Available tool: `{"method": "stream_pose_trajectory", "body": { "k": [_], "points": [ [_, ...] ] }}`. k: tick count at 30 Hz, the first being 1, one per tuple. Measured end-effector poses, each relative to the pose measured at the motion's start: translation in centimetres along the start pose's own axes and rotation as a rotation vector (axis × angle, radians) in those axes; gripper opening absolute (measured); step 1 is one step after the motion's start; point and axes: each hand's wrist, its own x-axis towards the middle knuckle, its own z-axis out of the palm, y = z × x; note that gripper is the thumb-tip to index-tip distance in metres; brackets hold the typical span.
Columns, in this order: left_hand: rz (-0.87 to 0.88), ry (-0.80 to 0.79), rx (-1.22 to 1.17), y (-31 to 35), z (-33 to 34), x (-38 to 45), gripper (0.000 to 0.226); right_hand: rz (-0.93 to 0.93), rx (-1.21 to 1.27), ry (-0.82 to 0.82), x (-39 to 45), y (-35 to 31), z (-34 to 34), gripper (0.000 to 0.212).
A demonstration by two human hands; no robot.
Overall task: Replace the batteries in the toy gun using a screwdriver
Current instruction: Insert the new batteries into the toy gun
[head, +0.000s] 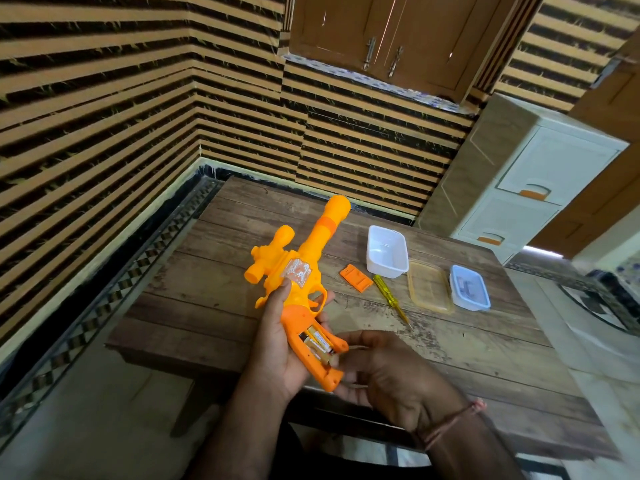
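My left hand (pixel 277 344) grips the orange and yellow toy gun (pixel 301 268) by its handle, above the near part of the wooden table (pixel 207 306), barrel pointing away. The handle's battery compartment lies open, with batteries (pixel 317 342) showing inside. My right hand (pixel 384 368) is at the lower end of the compartment, fingertips pinching the end of one battery. The orange compartment cover (pixel 356 278) lies on the table beyond. Beside it lies the yellow-handled screwdriver (pixel 389 295), tip towards me.
A white open tub (pixel 387 251), a clear yellowish lid (pixel 429 285) and a lidded white box with a blue rim (pixel 469 287) sit at the table's far right. A white drawer unit (pixel 519 181) stands behind the table. Striped walls close the left and back.
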Motion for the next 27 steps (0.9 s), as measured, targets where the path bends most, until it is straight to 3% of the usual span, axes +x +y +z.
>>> {"method": "stream_pose_trajectory", "body": {
  "k": [9,16,20,23,25,27],
  "points": [
    [0.01,-0.035,0.026,-0.4,0.8,-0.2,0.078,0.015,-0.001,0.1,0.9,0.7,0.3,0.041],
    [0.011,-0.041,-0.014,-0.4,0.5,0.0,0.077,-0.124,-0.067,0.198,0.7,0.8,1.4,0.034],
    [0.078,-0.014,-0.036,-0.1,0.5,0.0,0.074,-0.183,-0.095,0.181,0.6,0.8,1.6,0.033],
    [0.179,0.011,-0.081,0.4,0.4,0.2,0.061,-0.233,-0.077,0.139,1.0,0.2,1.1,0.019],
    [0.226,0.04,-0.131,0.8,0.1,0.4,0.053,-0.311,-0.14,0.219,2.5,-0.4,-0.1,0.014],
    [0.25,0.076,-0.154,1.2,-0.4,0.7,0.049,-0.465,-0.473,0.431,4.7,-1.2,-1.7,0.015]
  ]
}}
